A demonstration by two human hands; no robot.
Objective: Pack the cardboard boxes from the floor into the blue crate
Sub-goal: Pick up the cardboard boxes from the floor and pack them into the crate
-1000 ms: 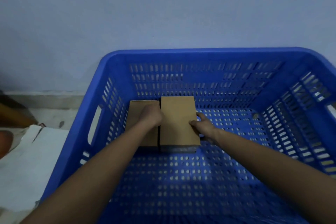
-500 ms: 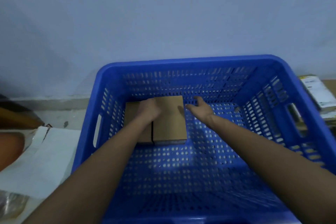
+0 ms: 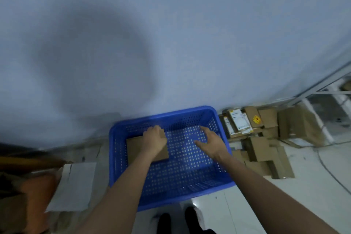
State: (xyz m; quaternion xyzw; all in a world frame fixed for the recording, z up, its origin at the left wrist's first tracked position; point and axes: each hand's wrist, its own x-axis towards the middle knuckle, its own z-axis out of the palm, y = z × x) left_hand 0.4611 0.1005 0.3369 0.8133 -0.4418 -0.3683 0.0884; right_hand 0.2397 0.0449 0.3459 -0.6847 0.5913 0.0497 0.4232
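Resting flat on the packed cardboard boxes (image 3: 147,147) at the blue crate's (image 3: 218,114) left side, the left hand (image 3: 154,138) gripped nothing; the right hand (image 3: 210,141) hovered open and empty. Loose boxes on the floor (image 3: 266,150) lay just beside the crate; recommended seating each flush against the packed row.

Light: dim, bluish.
Shadow: broad dark patch on the wall (image 3: 91,59).
Sharpness: soft, motion-blurred.
Edges: bent by wide-angle lens.

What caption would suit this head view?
Left hand rests on boxes in the crate; right hand open above its floor.
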